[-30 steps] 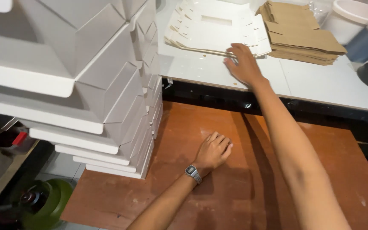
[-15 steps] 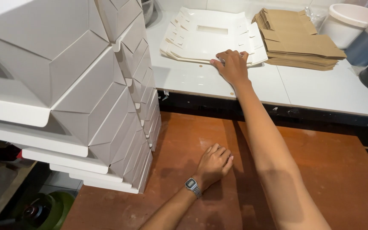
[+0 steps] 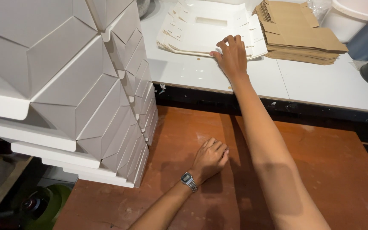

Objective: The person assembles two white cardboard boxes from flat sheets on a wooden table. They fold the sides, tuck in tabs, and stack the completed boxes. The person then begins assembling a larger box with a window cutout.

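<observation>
right hand stretched forward, fingers curled; left hand flat, palm down.

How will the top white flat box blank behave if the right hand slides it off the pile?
The box blank looks thin and flat with a cut window, so it will probably flex and droop if lifted by one edge. It lies loose on the pile, so the right hand may drag neighbouring sheets. Likely very light.

The right hand has reached the flat white boxes.
</observation>
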